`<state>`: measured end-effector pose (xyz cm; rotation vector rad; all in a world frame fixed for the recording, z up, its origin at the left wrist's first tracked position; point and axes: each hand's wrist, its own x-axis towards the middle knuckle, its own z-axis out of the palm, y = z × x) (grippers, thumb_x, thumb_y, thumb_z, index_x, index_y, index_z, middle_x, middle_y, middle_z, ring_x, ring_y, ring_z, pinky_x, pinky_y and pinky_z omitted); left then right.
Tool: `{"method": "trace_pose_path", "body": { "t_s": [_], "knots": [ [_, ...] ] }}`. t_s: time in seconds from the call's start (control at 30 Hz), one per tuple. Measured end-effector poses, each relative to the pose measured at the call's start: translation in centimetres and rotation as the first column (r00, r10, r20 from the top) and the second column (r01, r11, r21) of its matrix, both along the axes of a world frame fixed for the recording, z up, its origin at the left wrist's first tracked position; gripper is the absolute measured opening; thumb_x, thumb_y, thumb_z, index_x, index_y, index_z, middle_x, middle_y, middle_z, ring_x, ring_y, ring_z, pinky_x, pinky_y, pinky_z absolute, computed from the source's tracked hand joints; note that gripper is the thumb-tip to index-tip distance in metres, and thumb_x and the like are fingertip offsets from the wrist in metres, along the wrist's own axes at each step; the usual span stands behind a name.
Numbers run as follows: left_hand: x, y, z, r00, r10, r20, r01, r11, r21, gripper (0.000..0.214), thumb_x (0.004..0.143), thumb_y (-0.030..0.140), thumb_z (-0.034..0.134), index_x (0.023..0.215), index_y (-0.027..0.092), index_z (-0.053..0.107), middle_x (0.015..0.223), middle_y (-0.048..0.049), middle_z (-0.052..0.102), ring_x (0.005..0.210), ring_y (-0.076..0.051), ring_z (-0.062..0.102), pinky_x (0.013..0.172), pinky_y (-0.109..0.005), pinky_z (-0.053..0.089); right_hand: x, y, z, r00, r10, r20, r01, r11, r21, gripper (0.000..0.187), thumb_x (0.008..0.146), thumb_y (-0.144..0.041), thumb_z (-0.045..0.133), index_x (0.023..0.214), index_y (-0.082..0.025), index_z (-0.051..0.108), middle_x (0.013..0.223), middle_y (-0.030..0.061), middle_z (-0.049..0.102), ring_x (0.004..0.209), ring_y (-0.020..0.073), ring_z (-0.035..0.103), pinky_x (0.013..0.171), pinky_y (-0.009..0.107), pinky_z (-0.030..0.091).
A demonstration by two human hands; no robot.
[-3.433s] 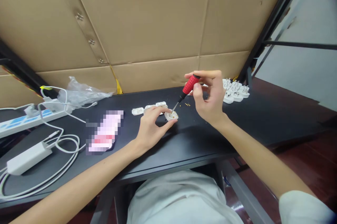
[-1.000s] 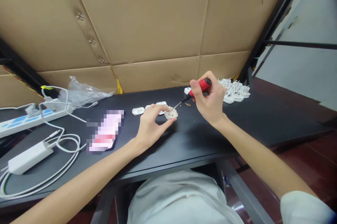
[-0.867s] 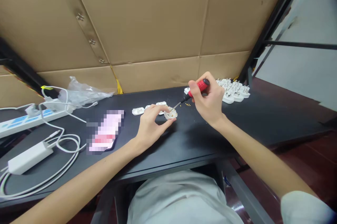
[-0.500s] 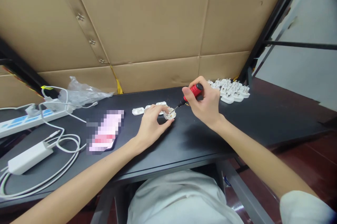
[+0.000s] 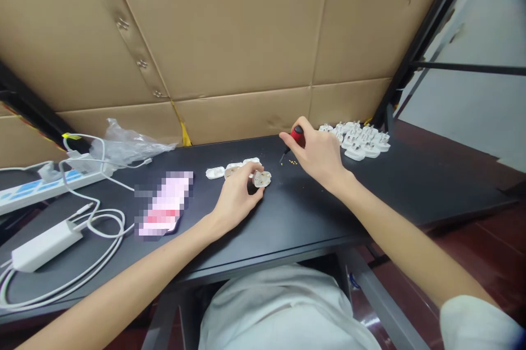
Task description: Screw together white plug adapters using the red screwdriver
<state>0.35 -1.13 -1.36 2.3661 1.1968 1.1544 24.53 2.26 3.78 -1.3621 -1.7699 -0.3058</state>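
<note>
Cardboard rises behind the far edge of a black table, apparently serving as a backing. To the left, a white power strip and a white adapter lie well apart from the hands, where they are unlikely to get in the way. At the far right sit white plug parts, pins up, presumably because the flat side makes the steadier base.

The right hand curls around a red screwdriver, thumb stretched left, its shaft angled down for what looks like a precise touch. The left hand pinches a white plug piece at table centre, thumb near and fingers far, which leaves its fitted face open to view (whether it rests on the table, I cannot tell).

White shells line up just beyond the left hand, likely for easy reach. Smallest, brass-coloured bits lie near the screwdriver's tip; contact is too small to judge.
</note>
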Motion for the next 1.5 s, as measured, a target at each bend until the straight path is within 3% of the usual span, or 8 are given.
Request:
{"method": "trace_pose_path", "body": {
  "t_s": [0.2,0.43,0.6,0.83,1.03,1.2,1.37,1.5],
  "knots": [
    [-0.1,0.0,-0.1,0.999,-0.041,0.028,0.042,0.999,-0.020,0.032,0.091,0.016,0.067,0.121,0.026,0.066,0.123,-0.0063,0.078,0.113,-0.027,0.075,0.092,-0.043,0.066,-0.1,-0.2,0.3,0.998,-0.033,0.045,0.036,0.997,-0.070,0.041,0.111,-0.064,0.058,0.101,-0.025,0.063,0.066,0.0005,0.070,0.055,0.0235,0.062,0.060,0.031,0.025],
    [-0.3,-0.1,-0.3,0.996,0.014,-0.087,-0.017,0.999,-0.040,0.041,0.092,0.017,0.072,0.130,0.027,0.062,0.134,-0.0099,0.076,0.118,-0.032,0.074,0.093,-0.048,0.063,-0.2,-0.4,0.5,0.999,-0.026,0.032,0.030,0.994,-0.105,0.039,0.110,-0.063,0.061,0.099,-0.025,0.063,0.065,-0.0007,0.069,0.056,0.0232,0.063,0.061,0.031,0.027],
    [-0.1,-0.4,0.0,0.992,0.042,-0.119,-0.047,0.998,-0.036,0.039,0.093,0.023,0.075,0.129,0.026,0.060,0.135,-0.0104,0.075,0.124,-0.035,0.071,0.096,-0.050,0.060,-0.3,-0.7,0.5,0.984,0.092,-0.152,-0.090,0.996,0.025,0.044,0.109,-0.067,0.060,0.093,-0.026,0.060,0.066,-0.0027,0.067,0.054,0.0187,0.061,0.063,0.031,0.038],
    [0.1,-0.8,0.5,0.989,0.098,-0.115,-0.098,0.995,0.000,0.029,0.102,0.034,0.073,0.127,0.025,0.061,0.130,-0.0105,0.076,0.122,-0.033,0.071,0.102,-0.051,0.056,-0.9,-1.7,0.9,0.852,0.320,-0.415,-0.241,0.942,0.232,0.042,0.107,-0.062,0.065,0.086,-0.026,0.056,0.063,-0.0054,0.062,0.050,0.0137,0.059,0.059,0.029,0.046],
    [0.1,-0.6,0.6,0.996,0.083,-0.035,-0.080,0.992,0.096,0.021,0.102,0.030,0.076,0.119,0.025,0.066,0.128,-0.0092,0.078,0.126,-0.032,0.069,0.110,-0.052,0.054,-1.2,-2.3,0.9,0.782,0.410,-0.469,-0.272,0.902,0.335,0.039,0.107,-0.056,0.065,0.084,-0.026,0.056,0.060,-0.0069,0.055,0.047,0.0115,0.053,0.050,0.028,0.042],
    [0.2,-0.8,0.9,0.999,0.033,0.039,-0.039,0.986,0.162,0.014,0.102,0.027,0.078,0.114,0.025,0.070,0.125,-0.0074,0.081,0.122,-0.029,0.072,0.109,-0.049,0.056,-1.4,-2.6,0.6,0.722,0.468,-0.509,-0.298,0.875,0.382,0.034,0.107,-0.050,0.067,0.085,-0.026,0.057,0.062,-0.0072,0.057,0.046,0.0111,0.056,0.048,0.027,0.043],
    [0.3,-0.7,1.1,0.995,0.012,0.102,-0.033,0.978,0.205,0.001,0.106,0.024,0.074,0.106,0.025,0.073,0.116,-0.0051,0.083,0.113,-0.026,0.073,0.102,-0.045,0.058,-1.4,-2.6,0.7,0.709,0.476,-0.521,-0.300,0.871,0.389,0.033,0.108,-0.048,0.067,0.086,-0.026,0.057,0.061,-0.0080,0.058,0.046,0.0108,0.060,0.050,0.026,0.046],
    [0.3,-1.0,1.5,0.990,0.016,0.138,-0.044,0.978,0.204,0.004,0.107,0.022,0.073,0.104,0.025,0.074,0.112,-0.0039,0.084,0.110,-0.025,0.073,0.098,-0.042,0.059,-1.4,-2.6,0.7,0.710,0.476,-0.519,-0.290,0.869,0.401,0.033,0.108,-0.049,0.066,0.086,-0.026,0.057,0.059,-0.0082,0.058,0.045,0.0110,0.059,0.049,0.026,0.045]
  ]
}}
